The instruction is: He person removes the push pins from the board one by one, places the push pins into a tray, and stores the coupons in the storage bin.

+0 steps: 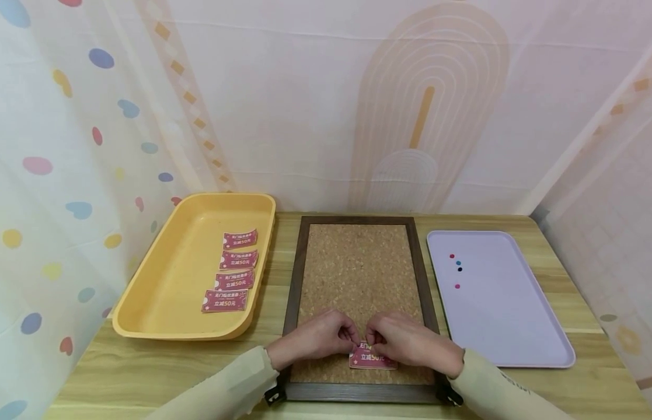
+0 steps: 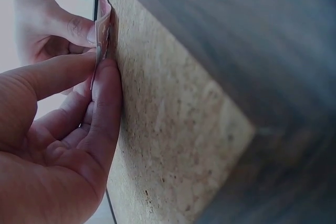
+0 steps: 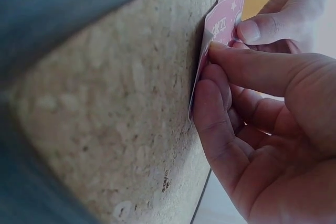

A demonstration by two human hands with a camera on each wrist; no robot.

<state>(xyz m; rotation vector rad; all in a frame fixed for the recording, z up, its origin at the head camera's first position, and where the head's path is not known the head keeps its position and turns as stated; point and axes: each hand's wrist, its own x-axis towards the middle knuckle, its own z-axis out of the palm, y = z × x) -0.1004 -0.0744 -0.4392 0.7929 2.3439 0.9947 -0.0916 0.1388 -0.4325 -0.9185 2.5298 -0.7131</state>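
Low on a wood-framed cork board (image 1: 359, 274), a red coupon (image 1: 373, 362) with white and yellow print is held by both hands. My left hand (image 1: 326, 335) pinches its left part between thumb and fingertips. From the right, my right hand (image 1: 407, 343) pinches the upper right part the same way. The right wrist view has the coupon (image 3: 224, 22) tilted, its lower edge close to the cork and its top standing away. In the left wrist view the coupon (image 2: 103, 22) appears nearly edge-on, with the fingers between it and the cork.
A yellow tray (image 1: 163, 280) stands left of the board, with several matching coupons (image 1: 235, 280) in a column along its right side. On the right lies a lilac tray (image 1: 509, 309) with several tiny coloured round pieces (image 1: 459, 263). Black clips (image 1: 275, 395) sit at the frame's front corners.
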